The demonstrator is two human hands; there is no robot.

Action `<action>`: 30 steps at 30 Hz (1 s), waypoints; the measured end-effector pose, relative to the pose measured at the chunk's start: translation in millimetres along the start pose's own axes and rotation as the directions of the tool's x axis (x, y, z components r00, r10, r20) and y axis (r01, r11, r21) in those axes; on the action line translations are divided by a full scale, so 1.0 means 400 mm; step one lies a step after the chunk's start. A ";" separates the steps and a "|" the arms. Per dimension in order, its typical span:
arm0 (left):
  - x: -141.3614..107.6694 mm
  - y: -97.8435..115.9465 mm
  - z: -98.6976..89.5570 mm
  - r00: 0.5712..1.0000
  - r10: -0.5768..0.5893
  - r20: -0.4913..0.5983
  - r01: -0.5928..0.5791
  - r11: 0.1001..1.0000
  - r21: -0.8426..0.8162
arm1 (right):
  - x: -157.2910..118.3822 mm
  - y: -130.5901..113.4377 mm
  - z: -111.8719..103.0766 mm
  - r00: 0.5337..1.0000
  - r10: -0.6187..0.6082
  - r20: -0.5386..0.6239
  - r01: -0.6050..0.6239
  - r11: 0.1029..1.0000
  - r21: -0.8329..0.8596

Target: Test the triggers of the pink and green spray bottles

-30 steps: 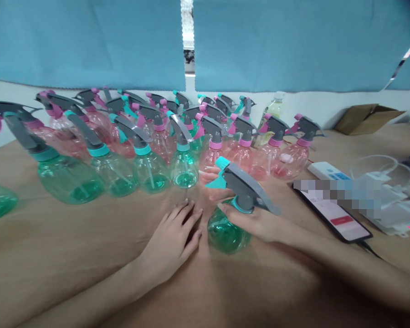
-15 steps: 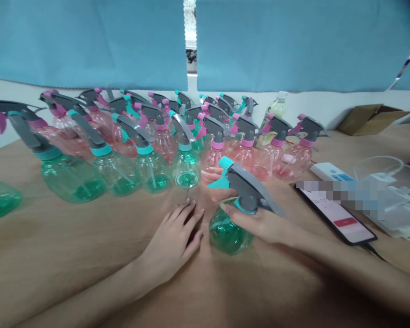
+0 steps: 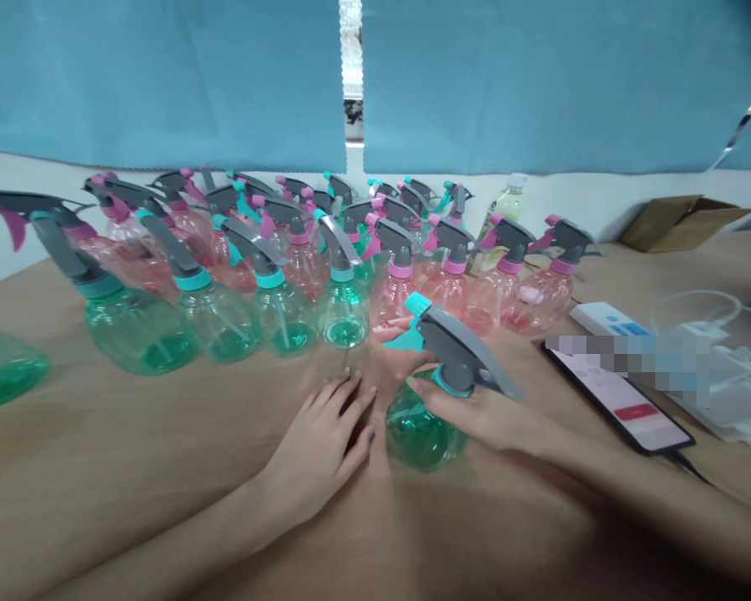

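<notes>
My right hand (image 3: 476,409) is wrapped round the neck of a green spray bottle (image 3: 422,430) with a grey and turquoise trigger head. The bottle stands upright on the wooden table (image 3: 181,467), its nozzle pointing up and left. Left of it, my left hand (image 3: 325,438) lies flat on the table with fingers spread, touching no bottle. Just beyond both hands is a row of green bottles (image 3: 343,317) with turquoise collars, and pink bottles (image 3: 400,296) with pink collars stand beside and behind them.
At the right lie a phone (image 3: 619,396) with a cable, a white power strip (image 3: 610,321) and white cables. Farther back are an open cardboard box (image 3: 676,224) and a pale bottle (image 3: 506,204). Part of another green bottle (image 3: 6,367) shows at the left edge.
The whole view has shifted slightly, so everything sits a little lower and to the right. Both hands and the held bottle stay in nearly the same place on the table.
</notes>
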State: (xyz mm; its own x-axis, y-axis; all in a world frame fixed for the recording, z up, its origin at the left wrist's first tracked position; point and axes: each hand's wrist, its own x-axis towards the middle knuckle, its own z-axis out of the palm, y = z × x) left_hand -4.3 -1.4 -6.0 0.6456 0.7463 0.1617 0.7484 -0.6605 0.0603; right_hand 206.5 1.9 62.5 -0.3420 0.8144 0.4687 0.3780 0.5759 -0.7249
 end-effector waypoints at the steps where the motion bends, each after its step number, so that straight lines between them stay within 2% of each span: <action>1: 0.000 0.000 0.000 1.000 -0.001 -0.003 0.001 1.000 0.000 | 0.000 0.001 0.000 1.000 -0.001 0.003 0.001 1.000 -0.001; 19: 0.003 -0.002 -0.003 1.000 0.002 -0.014 -0.002 1.000 -0.027 | 0.002 -0.004 -0.001 0.999 0.030 0.027 -0.030 1.000 -0.002; 25: 0.004 -0.002 -0.004 1.000 0.010 -0.005 -0.010 1.000 -0.001 | 0.005 -0.022 -0.007 0.996 0.082 -0.014 -0.082 0.996 0.043; 30: 0.004 -0.003 -0.003 1.000 0.006 0.009 -0.006 1.000 0.004 | 0.009 -0.033 -0.011 0.998 0.062 -0.005 -0.062 0.998 -0.026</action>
State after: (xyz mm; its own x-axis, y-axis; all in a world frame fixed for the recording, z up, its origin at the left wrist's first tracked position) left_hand -4.2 0.4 -4.5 0.6512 0.7434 0.1530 0.7454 -0.6643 0.0550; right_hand 203.8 -2.4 76.0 -0.3132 0.8491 0.4254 0.4210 0.5256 -0.7392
